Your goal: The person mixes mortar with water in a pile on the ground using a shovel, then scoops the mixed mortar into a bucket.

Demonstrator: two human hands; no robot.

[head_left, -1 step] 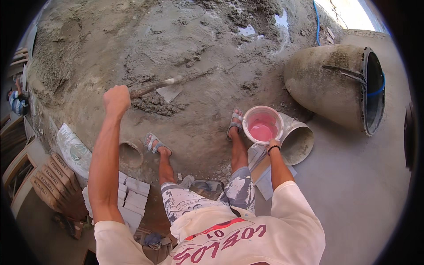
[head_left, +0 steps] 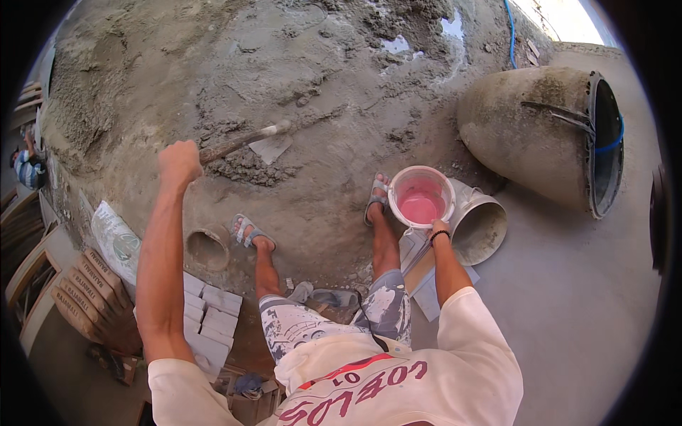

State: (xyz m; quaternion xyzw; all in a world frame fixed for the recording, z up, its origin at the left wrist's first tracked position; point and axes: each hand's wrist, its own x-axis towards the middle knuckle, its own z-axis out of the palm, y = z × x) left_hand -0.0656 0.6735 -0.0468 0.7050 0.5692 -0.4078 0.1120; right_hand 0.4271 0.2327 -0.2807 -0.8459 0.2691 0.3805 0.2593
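Note:
My left hand (head_left: pixel 179 162) is wrapped around the end of a wooden hoe handle (head_left: pixel 238 145), arm stretched forward. At the far end of the handle, the hoe's pale flat blade (head_left: pixel 271 148) lies against the wet grey mortar (head_left: pixel 249 170). My right hand (head_left: pixel 440 228) grips the near rim of a pink-lined bucket (head_left: pixel 451 201). The bucket is tilted so its inside shows, with a pinkish bottom. Behind my right hand, a greyish-white bucket (head_left: pixel 497 238) lies on its side.
A large drum-shaped container (head_left: pixel 526 135) lies at the right, its mouth facing right. Left of my feet are a round pot (head_left: pixel 207 248), a white sack (head_left: pixel 117 241), white blocks (head_left: pixel 219 319) and stacked brown packages (head_left: pixel 89 291). Another person (head_left: pixel 28 169) is at the far left edge.
My left hand has shifted slightly left, drawing the hoe handle a little the same way. My right hand and the pink-lined bucket are nearly where they were.

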